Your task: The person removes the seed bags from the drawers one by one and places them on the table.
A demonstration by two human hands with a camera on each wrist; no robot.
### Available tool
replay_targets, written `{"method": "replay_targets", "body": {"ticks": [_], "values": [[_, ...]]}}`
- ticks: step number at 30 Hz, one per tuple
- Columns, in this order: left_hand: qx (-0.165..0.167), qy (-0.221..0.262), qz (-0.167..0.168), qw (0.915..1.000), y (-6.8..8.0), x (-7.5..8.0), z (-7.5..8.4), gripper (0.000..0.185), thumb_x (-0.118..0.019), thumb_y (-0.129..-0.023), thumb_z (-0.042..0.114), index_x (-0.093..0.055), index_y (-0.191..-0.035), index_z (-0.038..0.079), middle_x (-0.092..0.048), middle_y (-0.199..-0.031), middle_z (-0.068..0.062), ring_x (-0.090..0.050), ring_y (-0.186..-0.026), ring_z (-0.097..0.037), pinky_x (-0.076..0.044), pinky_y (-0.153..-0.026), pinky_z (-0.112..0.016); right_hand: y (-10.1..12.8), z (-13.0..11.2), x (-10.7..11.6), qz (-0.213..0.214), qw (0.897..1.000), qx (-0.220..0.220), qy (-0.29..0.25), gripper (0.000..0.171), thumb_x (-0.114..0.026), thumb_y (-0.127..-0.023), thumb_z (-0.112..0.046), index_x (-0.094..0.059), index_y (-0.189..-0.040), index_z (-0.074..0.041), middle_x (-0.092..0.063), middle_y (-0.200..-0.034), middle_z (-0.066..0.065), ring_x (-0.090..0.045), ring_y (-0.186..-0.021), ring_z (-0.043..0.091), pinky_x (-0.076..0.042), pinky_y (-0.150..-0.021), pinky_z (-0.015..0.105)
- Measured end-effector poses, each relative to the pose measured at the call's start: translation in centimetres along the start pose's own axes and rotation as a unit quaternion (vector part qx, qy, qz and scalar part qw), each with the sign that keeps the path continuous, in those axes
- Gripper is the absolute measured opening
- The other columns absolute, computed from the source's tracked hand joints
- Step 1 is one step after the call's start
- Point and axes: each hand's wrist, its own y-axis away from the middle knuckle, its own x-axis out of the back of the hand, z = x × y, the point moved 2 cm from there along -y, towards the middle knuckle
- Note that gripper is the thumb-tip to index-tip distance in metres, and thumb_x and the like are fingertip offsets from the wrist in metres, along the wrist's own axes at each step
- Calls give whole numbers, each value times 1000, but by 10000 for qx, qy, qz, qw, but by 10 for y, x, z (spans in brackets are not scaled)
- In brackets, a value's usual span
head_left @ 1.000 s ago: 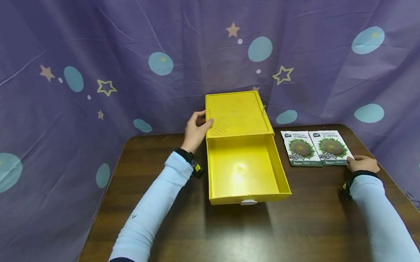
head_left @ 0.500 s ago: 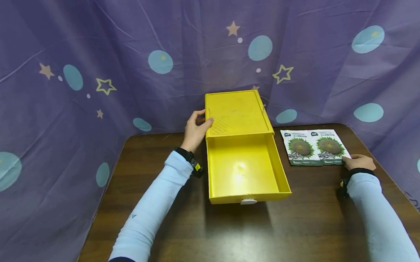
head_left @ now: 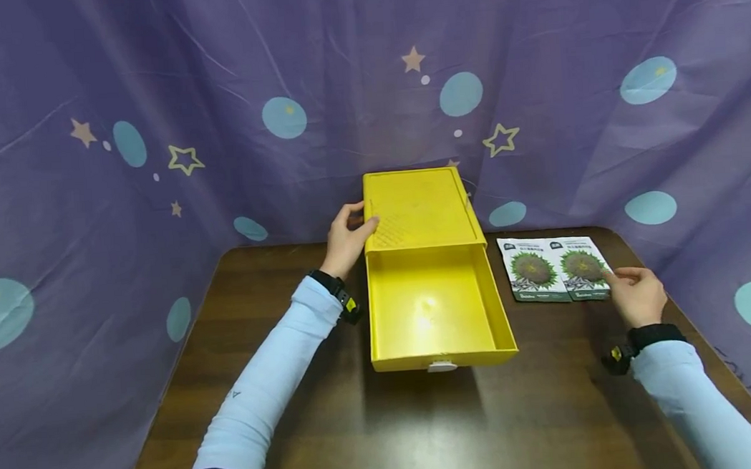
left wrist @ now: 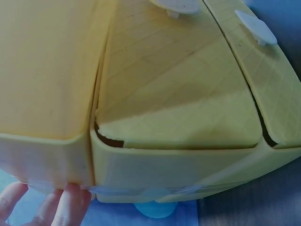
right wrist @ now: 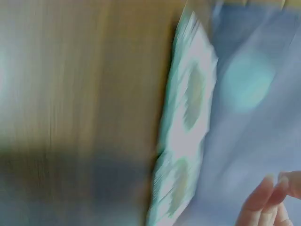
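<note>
A yellow drawer box (head_left: 420, 206) stands at the back middle of the dark wooden table (head_left: 426, 425). Its drawer (head_left: 433, 310) is pulled out toward me and holds nothing. My left hand (head_left: 352, 229) grips the casing's left edge, thumb on top; the left wrist view shows the yellow box (left wrist: 155, 94) close up and my fingertips (left wrist: 66, 205) at its corner. Two sunflower seed packets (head_left: 532, 269) (head_left: 582, 266) lie side by side right of the drawer. My right hand (head_left: 632, 289) hovers at the right packet's near edge, fingers loosely extended toward it. The right wrist view is blurred: packets (right wrist: 188, 117), fingertips (right wrist: 268, 202).
A purple curtain (head_left: 150, 133) with stars and blue dots hangs close behind and around the table's left, back and right sides. Bare tabletop lies in front of the drawer and to the left of the box.
My right hand has lifted off the table by the right packet's near corner, and its fingers now stretch toward that packet. The left hand and the box have not moved.
</note>
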Motion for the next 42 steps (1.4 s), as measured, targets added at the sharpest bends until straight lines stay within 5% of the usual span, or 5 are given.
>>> {"method": "replay_targets", "body": {"ticks": [3,7,12,20,42], "values": [[-19,-18,42,10000,0,2,1,46,-66,-86,35,-52,-127,20,-50,-122,-7,-51,-107,-21,-48,-82,-37,44,-36,-1,-125,9953,701,-661,41,-63,-87,-38,-59,-109,-4,-54,-62,-22,-60,-47,6,-44,-50,18],[-36,9,52,10000,-2,4,2,46,-66,-86,33,-52,-127,19,-50,-122,-7,-51,-108,-22,-48,-82,-37,110,-80,-3,37,9702,2037,-1309,21,-68,-85,-24,-61,-95,-7,-59,-71,-7,-59,-48,4,-45,-46,16],[-50,36,42,10000,-4,5,3,46,-65,-86,33,-51,-128,19,-50,-121,-8,-51,-108,-21,-48,-82,-37,187,-125,2,300,8996,3937,-1869,15,-72,-76,6,-63,-87,2,-62,-72,5,-57,-53,3,-44,-49,12],[-73,42,97,9999,-7,9,3,47,-65,-87,33,-52,-129,18,-51,-123,-12,-51,-109,-23,-47,-84,-38,241,-136,-34,134,7909,5750,-2090,26,-73,-81,-22,-67,-87,3,-64,-79,8,-62,-66,15,-50,-63,16],[12,51,-64,10000,-3,0,-1,47,-64,-87,34,-51,-130,19,-50,-124,-13,-51,-110,-24,-46,-86,-39,242,-140,-60,-188,8177,5412,-1953,21,-75,-74,1,-71,-92,-8,-67,-85,1,-62,-71,12,-49,-66,17]]}}
